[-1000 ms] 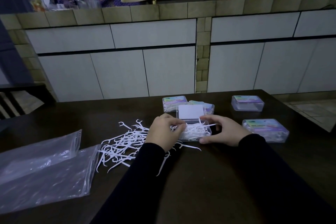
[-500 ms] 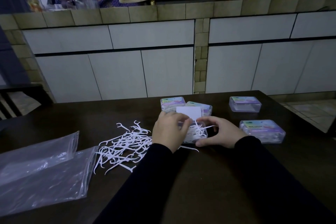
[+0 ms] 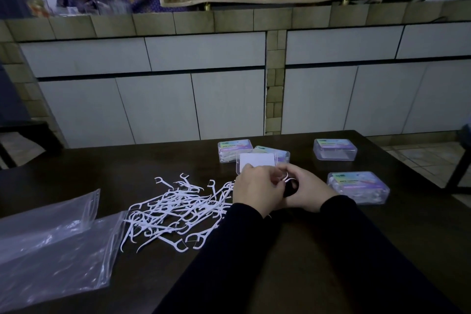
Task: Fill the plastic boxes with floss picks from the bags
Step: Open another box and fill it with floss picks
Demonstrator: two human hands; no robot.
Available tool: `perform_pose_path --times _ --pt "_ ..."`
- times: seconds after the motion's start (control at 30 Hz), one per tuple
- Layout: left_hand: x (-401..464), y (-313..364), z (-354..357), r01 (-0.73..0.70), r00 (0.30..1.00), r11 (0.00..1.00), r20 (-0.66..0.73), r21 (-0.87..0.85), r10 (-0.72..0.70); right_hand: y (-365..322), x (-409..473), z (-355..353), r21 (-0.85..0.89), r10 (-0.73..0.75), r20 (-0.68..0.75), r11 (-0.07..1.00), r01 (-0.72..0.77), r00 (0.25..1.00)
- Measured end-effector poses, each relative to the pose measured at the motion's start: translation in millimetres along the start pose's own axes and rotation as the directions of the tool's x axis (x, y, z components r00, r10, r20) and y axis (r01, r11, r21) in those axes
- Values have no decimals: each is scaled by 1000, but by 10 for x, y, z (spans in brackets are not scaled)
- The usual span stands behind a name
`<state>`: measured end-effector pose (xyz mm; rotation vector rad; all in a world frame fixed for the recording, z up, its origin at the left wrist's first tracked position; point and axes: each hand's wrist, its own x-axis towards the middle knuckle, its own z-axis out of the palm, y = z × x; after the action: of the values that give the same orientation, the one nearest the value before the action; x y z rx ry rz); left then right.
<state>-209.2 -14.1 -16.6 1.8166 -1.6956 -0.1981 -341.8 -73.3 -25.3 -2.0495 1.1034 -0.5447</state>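
An open clear plastic box, its white-lined lid (image 3: 257, 161) standing up, sits mid-table, mostly hidden under both hands. My left hand (image 3: 257, 190) covers the box from the left with curled fingers over the floss picks inside. My right hand (image 3: 304, 190) curls around the box's right side; a pick tip (image 3: 286, 178) sticks up between the hands. A loose pile of white floss picks (image 3: 175, 209) lies left of the hands. Two empty clear bags (image 3: 51, 242) lie at the near left.
Closed labelled boxes stand around: two behind the hands (image 3: 233, 149), one at the far right (image 3: 334, 149), one right of my right hand (image 3: 358, 187). The dark table (image 3: 280, 275) ends at the right, tiled floor beyond. White cabinets stand behind.
Both hands have closed in over the open box, covering the picks that were showing inside it. The box and the pile stay in place.
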Motion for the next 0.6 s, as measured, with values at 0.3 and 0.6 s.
perform_pose_path --times 0.3,0.6 --pt "2 9 -134 -46 999 998 18 41 45 -20 -16 4 -7 2 -19 1000 -2 1000" --pt "63 -313 -305 -39 993 996 -114 -84 30 -63 -52 25 -23 45 -23 999 -46 999"
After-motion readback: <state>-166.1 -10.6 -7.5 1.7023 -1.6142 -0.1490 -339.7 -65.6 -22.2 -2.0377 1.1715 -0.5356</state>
